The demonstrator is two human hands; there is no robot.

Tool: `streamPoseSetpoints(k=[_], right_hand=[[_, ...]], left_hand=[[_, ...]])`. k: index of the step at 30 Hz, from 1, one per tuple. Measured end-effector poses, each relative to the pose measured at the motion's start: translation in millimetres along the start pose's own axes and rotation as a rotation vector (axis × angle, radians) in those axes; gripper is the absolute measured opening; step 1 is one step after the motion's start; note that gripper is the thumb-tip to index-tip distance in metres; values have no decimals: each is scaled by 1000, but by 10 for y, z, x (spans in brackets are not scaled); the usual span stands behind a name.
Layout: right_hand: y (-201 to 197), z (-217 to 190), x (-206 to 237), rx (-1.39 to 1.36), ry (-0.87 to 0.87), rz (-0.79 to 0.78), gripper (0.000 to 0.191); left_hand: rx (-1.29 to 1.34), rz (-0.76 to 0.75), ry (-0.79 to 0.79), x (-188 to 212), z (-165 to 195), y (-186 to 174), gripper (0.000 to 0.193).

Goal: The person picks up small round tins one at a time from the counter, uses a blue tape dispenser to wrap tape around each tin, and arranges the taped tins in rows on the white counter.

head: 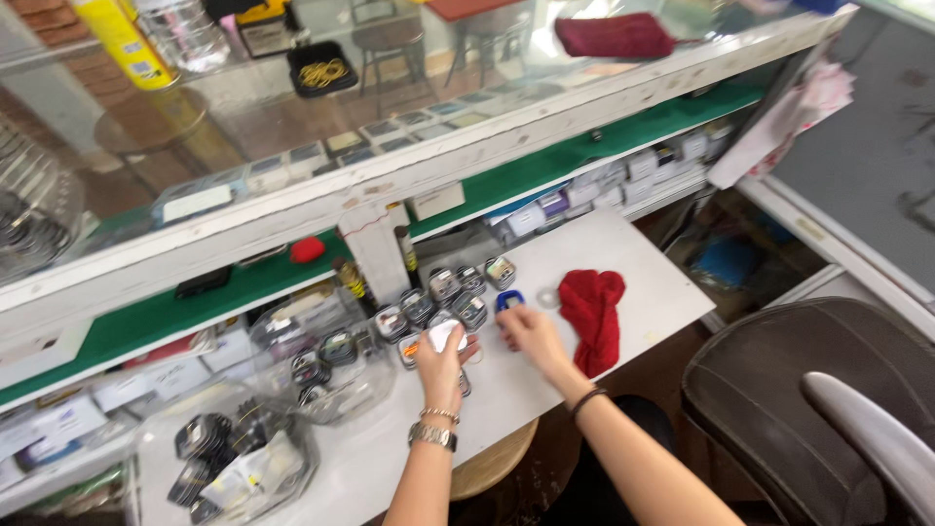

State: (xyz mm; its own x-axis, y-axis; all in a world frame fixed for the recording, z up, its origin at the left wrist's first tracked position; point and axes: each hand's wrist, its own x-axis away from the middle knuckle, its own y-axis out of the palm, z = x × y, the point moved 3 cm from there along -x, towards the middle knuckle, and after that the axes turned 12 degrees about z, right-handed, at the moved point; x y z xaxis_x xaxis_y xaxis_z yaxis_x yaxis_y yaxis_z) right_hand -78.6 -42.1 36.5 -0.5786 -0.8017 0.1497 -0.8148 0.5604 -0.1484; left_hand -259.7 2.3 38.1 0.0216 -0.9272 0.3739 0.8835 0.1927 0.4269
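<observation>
My left hand, with a watch and bracelet on its wrist, is closed around a small white-topped round case over the white work board. My right hand rests on the board just right of it, fingertips touching a small blue round item. Several small round clear-lidded cases sit clustered on the board just beyond both hands. A crumpled red cloth lies right of my right hand.
Two clear plastic bags of similar round cases lie at the left. A glass counter and a green shelf with small boxes run behind. A dark padded chair stands at the right, a wooden stool below.
</observation>
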Motion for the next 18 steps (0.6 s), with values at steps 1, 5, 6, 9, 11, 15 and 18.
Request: streamPoseSetpoints(k=[1, 5, 6, 9, 11, 15, 18], right_hand=[[-34, -31, 35, -8, 16, 53, 22], [-47, -91, 381, 62, 8, 288, 23], [23, -72, 480, 93, 2, 341, 24], [297, 64, 730, 378, 44, 286, 25], [469, 170, 879, 429, 79, 135, 27], [751, 316, 1147, 439, 96, 63, 32], [916, 334, 1264, 513, 0, 124, 40]], left_hand=[[8, -39, -19, 18, 48, -71, 30], [-150, -68, -144, 30, 163, -573, 31], [-201, -75, -134, 10, 176, -697, 33], [-315, -125, -103, -9, 131, -999, 38], [-404, -138, -87, 51, 63, -1106, 39], [-594, -84, -56, 199, -43, -1231, 32], [-623, -60, -65, 282, -77, -1312, 29]])
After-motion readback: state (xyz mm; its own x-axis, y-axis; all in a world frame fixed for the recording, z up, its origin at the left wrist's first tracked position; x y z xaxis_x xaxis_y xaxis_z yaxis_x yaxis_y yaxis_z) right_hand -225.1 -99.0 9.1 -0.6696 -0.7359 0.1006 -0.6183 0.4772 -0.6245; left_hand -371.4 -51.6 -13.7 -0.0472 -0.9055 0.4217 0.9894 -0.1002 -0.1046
